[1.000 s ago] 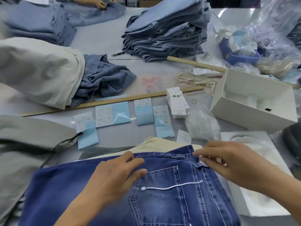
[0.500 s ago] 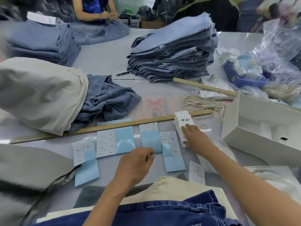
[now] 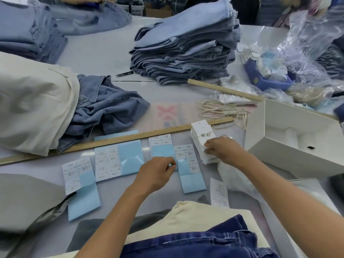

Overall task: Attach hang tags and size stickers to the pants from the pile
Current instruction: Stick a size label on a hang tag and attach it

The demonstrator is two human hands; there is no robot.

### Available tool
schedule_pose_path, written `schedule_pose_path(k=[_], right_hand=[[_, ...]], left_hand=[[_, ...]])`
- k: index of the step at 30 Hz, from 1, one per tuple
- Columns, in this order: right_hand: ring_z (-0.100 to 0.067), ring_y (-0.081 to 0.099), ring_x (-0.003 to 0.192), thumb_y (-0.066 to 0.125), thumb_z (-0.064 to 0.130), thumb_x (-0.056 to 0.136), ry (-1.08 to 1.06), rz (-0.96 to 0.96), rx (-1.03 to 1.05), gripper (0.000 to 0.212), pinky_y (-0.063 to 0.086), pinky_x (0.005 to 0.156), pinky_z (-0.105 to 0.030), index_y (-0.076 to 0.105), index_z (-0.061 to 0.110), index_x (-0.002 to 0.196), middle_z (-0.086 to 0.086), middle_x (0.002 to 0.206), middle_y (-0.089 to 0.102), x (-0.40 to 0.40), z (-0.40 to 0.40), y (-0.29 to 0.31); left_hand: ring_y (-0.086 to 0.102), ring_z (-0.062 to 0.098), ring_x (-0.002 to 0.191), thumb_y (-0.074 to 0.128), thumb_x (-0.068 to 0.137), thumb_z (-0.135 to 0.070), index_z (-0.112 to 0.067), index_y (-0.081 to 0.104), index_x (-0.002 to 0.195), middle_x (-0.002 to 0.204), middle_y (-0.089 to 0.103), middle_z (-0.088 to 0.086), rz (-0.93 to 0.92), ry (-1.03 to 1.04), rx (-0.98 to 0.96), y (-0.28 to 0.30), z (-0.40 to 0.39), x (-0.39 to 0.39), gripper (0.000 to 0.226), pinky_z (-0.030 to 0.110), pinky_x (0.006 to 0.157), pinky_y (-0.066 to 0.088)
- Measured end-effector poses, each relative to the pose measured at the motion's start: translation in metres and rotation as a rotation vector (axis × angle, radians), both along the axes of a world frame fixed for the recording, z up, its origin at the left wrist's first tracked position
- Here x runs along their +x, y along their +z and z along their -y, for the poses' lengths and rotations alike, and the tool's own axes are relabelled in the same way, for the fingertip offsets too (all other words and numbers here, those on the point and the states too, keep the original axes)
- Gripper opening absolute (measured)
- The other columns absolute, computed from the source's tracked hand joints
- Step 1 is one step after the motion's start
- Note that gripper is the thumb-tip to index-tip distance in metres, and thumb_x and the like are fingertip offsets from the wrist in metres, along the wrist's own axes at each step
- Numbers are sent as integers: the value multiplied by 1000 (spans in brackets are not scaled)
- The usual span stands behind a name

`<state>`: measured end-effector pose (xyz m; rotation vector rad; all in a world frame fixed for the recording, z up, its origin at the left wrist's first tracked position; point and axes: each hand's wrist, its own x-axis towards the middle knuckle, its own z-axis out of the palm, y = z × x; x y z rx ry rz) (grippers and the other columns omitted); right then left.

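Dark blue jeans (image 3: 204, 243) lie at the near edge on cream fabric. Several light blue sticker sheets (image 3: 130, 155) with white size stickers are spread below a long wooden ruler (image 3: 130, 136). My left hand (image 3: 156, 173) hovers over the sheet (image 3: 189, 174) near the middle, fingertips curled and pinching at a sticker edge. A stack of white hang tags (image 3: 202, 134) sits just right of the sheets. My right hand (image 3: 223, 149) grips the lower end of that stack with thumb and fingers.
A tall pile of folded light denim (image 3: 184, 49) stands at the back. Crumpled denim (image 3: 104, 108) and beige cloth (image 3: 33, 105) lie left. White boxes (image 3: 290, 146), string loops (image 3: 221, 108), a second ruler (image 3: 223, 89), snips (image 3: 124, 73) and plastic bags (image 3: 307, 58) fill the right.
Both hands left the jeans' waistband and reached forward. The left went to the sticker sheets, the right to the hang tag stack, which it now grips.
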<state>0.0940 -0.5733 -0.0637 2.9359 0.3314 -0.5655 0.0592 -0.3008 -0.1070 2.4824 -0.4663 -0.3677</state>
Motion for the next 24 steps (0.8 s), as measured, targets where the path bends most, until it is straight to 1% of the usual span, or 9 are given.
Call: schedule_pose_path(k=[2, 6, 8, 10, 11, 14, 17, 20, 24], right_hand=[[-26, 61, 95, 52, 41, 103, -16, -46, 104, 36, 46, 88, -43, 65, 9, 92, -2, 98, 66, 0, 5, 2], [-30, 59, 113, 43, 26, 108, -72, -102, 169, 32, 43, 96, -44, 64, 7, 121, -8, 130, 63, -5, 13, 3], [-29, 59, 107, 40, 18, 107, -85, -93, 148, 26, 48, 86, -40, 62, 11, 119, -7, 124, 65, -7, 14, -1], [-27, 58, 96, 42, 11, 104, -103, 1, 117, 23, 43, 67, -30, 64, 15, 102, -3, 106, 67, -8, 12, -1], [-28, 59, 94, 44, 13, 103, -122, 71, 106, 23, 44, 66, -31, 66, 15, 97, -2, 100, 68, -7, 11, 1], [-30, 64, 99, 55, 33, 103, -177, 232, 131, 27, 52, 78, -39, 76, 16, 108, -5, 109, 73, -6, 10, 3], [-28, 64, 91, 57, 47, 100, -117, 175, 203, 40, 47, 74, -37, 78, 14, 101, -6, 100, 75, -7, 10, 0], [-26, 61, 83, 57, 49, 99, -106, 90, 329, 45, 45, 85, -41, 74, 9, 86, -5, 91, 74, -9, 14, -4], [-24, 64, 91, 58, 46, 99, -157, 10, 441, 43, 48, 89, -44, 76, 7, 96, -4, 105, 73, -7, 19, 3]], left_hand=[[58, 10, 88, 51, 104, -40, -36, 67, 105, 99, 66, -16, -11, -15, -5, -8, 7, 2, 16, 29, 67, 48], [58, 6, 83, 52, 103, -41, -37, 67, 104, 91, 59, -21, -39, 26, -36, -25, 13, 2, 16, 24, 62, 44], [59, 6, 83, 53, 102, -41, -36, 68, 104, 90, 59, -21, -59, 29, -37, -30, 16, 0, 15, 27, 67, 51], [59, 7, 82, 54, 102, -41, -36, 68, 103, 89, 59, -20, -57, 39, -32, -32, 18, 1, 15, 29, 69, 53], [58, 7, 81, 54, 102, -41, -36, 68, 103, 89, 59, -20, -52, 47, -33, -33, 19, 1, 15, 28, 67, 52], [56, 10, 82, 54, 102, -40, -35, 69, 103, 94, 62, -16, -37, 72, -28, -32, 20, 4, 16, 25, 61, 43], [58, 12, 86, 54, 102, -39, -33, 69, 104, 103, 68, -11, -38, 78, -33, -32, 20, 6, 17, 28, 66, 44], [61, 13, 87, 54, 103, -38, -32, 70, 103, 99, 68, -11, -62, 85, -50, -31, 18, 6, 17, 31, 71, 51], [64, 13, 80, 54, 103, -37, -31, 68, 103, 87, 65, -13, -111, 110, -116, -32, 19, 7, 15, 40, 79, 58]])
